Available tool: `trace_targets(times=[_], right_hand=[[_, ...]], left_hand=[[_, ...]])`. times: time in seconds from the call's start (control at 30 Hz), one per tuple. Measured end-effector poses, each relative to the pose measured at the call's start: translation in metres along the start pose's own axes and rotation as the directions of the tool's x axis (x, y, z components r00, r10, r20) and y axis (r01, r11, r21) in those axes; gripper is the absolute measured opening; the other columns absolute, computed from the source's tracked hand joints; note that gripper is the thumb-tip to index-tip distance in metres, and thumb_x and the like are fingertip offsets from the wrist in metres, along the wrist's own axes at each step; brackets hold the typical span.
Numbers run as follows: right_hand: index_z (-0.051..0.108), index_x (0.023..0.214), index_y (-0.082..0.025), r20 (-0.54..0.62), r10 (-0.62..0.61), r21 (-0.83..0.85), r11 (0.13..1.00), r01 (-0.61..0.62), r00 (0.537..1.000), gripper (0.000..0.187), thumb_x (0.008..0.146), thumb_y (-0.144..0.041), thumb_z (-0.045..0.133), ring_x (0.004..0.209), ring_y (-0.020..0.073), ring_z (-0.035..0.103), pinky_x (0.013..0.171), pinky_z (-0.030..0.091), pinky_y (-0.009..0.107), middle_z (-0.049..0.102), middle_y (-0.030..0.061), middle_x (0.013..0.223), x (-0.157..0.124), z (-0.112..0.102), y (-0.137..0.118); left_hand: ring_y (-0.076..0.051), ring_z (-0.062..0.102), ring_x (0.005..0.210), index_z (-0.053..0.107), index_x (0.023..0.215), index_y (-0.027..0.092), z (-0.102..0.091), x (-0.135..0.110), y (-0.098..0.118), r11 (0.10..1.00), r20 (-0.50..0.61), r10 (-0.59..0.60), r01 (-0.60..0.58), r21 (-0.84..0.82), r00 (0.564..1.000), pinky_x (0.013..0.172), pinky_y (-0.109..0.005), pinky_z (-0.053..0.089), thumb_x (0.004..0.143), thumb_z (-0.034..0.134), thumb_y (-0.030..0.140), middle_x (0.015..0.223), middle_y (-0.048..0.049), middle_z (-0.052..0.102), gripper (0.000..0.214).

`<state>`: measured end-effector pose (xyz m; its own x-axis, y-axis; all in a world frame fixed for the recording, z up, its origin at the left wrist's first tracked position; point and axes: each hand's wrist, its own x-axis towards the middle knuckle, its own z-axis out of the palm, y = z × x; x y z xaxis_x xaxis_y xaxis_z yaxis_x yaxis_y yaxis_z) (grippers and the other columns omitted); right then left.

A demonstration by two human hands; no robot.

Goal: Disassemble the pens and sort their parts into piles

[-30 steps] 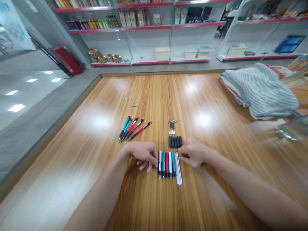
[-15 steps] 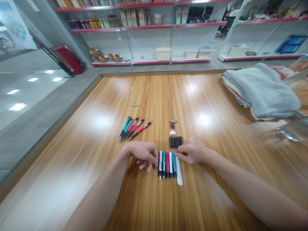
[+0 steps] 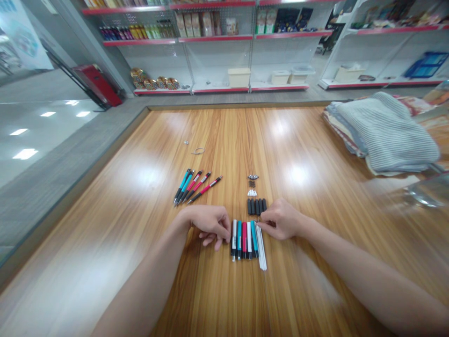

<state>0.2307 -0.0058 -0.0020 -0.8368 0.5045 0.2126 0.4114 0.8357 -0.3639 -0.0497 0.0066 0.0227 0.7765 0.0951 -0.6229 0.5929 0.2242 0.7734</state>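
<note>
Right now, the left hand [image 3: 206,228] is seen loosely curled on the wooden table [image 3: 115,220], with nothing held in it, its fingertips just beside a row of five pen barrels [image 3: 243,239] laid side by side in white, teal and red; the right hand [image 3: 280,219] is brought in narrow, thumb and fingers pinched at the top ends of a bundle of white refill tubes [image 3: 261,248], though whether a refill is actually gripped cannot be told; those tubes are laid just right of the barrels; black grip sections [image 3: 256,206] are lined up directly above the pinch, with small white tips [image 3: 251,192] and tiny dark parts set further up the same line; four assembled pens [image 3: 196,188] are laid at a slant, left of that line; a folded striped blanket [image 3: 389,133] is piled at the table's far right; store shelves [image 3: 213,36] are seen beyond.
</note>
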Motion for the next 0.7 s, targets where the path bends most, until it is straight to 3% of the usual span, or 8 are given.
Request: trace_targets(times=[0.23,0.7], right_hand=[[0.042,0.052,-0.017,0.097,-0.071,0.044,0.997,0.067,0.993,0.018,0.067,-0.017,0.052,0.044,0.0083,0.04,0.05,0.023,0.024,0.046,-0.0034,0.046,-0.002,-0.0049,0.0016],[0.049,0.055,-0.017,0.132,-0.054,0.004,0.999,0.054,0.99,0.02,0.072,-0.023,0.056,0.046,0.0092,0.043,0.05,0.021,0.025,0.051,-0.0022,0.048,0.0006,-0.0064,-0.0044]], left_hand=[[-0.01,0.058,0.041,0.069,0.088,0.014,0.0013,-0.0007,0.0016,1.0,-0.021,-0.008,0.008,-0.006,1.0,0.031,-0.014,0.037,0.081,0.061,0.032,0.072,-0.0059,0.072,0.021],[-0.01,0.058,0.04,0.069,0.089,0.015,0.0014,0.0005,0.0003,1.0,-0.02,0.017,-0.017,-0.019,1.0,0.029,-0.014,0.036,0.081,0.061,0.033,0.072,-0.0055,0.073,0.022]])
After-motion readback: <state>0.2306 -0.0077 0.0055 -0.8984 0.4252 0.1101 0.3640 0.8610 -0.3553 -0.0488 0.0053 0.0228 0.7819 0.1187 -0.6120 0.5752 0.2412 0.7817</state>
